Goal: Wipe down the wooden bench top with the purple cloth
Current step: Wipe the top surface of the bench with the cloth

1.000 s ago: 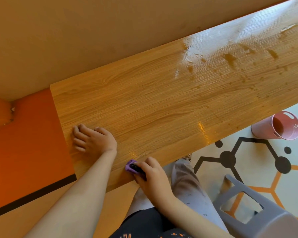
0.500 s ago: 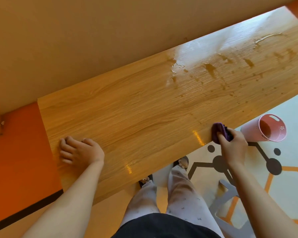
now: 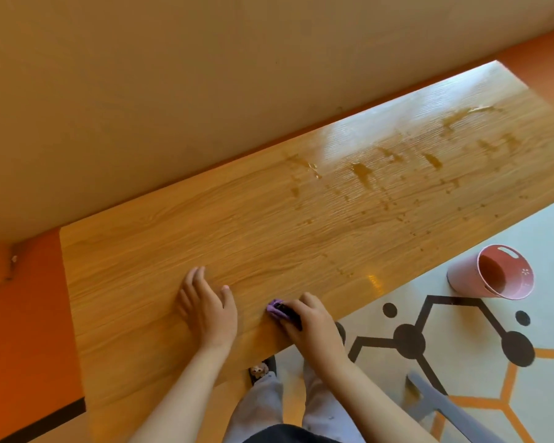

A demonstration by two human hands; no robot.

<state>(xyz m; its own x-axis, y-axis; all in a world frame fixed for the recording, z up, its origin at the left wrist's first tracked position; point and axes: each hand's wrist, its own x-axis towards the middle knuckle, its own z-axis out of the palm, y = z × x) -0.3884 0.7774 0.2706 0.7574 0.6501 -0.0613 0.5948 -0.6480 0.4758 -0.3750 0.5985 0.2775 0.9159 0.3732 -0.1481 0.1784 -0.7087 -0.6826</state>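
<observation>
The wooden bench top [image 3: 269,225] runs from lower left to upper right against a tan wall. Brown wet streaks and drops [image 3: 362,174] mark its far right half. My right hand [image 3: 311,321] grips the bunched purple cloth [image 3: 274,307] on the bench near its front edge; most of the cloth is hidden under the fingers. My left hand [image 3: 207,305] lies flat on the wood just left of the cloth, fingers straight and pointing away from me.
A pink bucket [image 3: 493,273] stands on the patterned floor right of the bench. A grey plastic stool [image 3: 445,407] is at the lower right by my legs. An orange wall panel [image 3: 23,314] borders the bench's left end.
My right hand slid the cloth back left along the front edge, from near the bucket to beside my left hand. My left hand shifted right along the bench and its fingers straightened.
</observation>
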